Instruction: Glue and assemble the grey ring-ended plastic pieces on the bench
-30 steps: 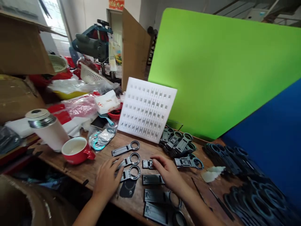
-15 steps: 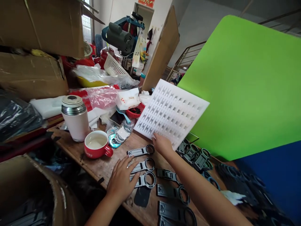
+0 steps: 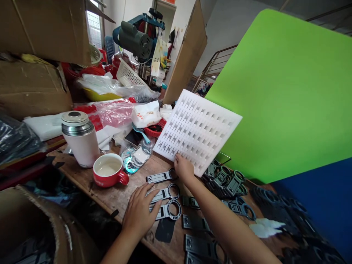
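My right hand (image 3: 184,169) grips the lower edge of a white foam sheet (image 3: 198,128) with rows of slots, which is tilted up over the table. My left hand (image 3: 139,211) lies flat with fingers spread, over the left ends of two grey ring-ended plastic parts (image 3: 161,194). Just beyond its fingertips is another grey ring-ended part (image 3: 158,178). A dark flat piece (image 3: 165,230) lies below them. Several black ring-ended parts (image 3: 194,222) lie to the right, partly hidden by my right forearm.
A red mug (image 3: 108,172) and a pale thermos (image 3: 80,139) stand on the left of the wooden table. Bagged rings (image 3: 134,161), a blue brush (image 3: 143,134) and a tissue pack (image 3: 145,113) lie behind. Piled black parts (image 3: 225,179) sit before a green panel (image 3: 280,99). An open carton (image 3: 35,223) is lower left.
The view has shifted slightly, so most things sit a little further left. My right hand still holds the foam sheet, and my left hand stays on the grey parts.
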Tool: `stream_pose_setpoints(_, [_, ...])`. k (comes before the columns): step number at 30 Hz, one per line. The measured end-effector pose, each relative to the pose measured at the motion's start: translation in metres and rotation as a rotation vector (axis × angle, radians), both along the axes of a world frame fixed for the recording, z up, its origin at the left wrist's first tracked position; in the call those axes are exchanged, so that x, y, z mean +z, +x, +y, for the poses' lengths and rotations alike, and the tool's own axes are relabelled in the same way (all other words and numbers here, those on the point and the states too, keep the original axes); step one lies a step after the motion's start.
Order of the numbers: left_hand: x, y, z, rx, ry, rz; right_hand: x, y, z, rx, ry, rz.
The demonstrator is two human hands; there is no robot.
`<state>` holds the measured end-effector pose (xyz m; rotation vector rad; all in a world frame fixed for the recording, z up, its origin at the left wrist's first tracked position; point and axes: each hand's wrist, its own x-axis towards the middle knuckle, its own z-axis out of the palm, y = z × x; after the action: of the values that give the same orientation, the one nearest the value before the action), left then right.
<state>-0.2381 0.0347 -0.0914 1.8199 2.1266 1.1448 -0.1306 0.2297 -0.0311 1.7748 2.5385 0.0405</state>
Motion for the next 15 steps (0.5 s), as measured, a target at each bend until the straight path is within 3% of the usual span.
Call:
stream_pose_setpoints(7, [-0.002,0.000,0.001,0.004,-0.002,-0.005,0.016,0.005,0.011,0.081,-0.020,-0.079])
stream_pose_setpoints(15, [-0.002,0.000,0.000,0.004,-0.003,0.003,-0.001,-0.016,0.007,0.028,-0.002,-0.090])
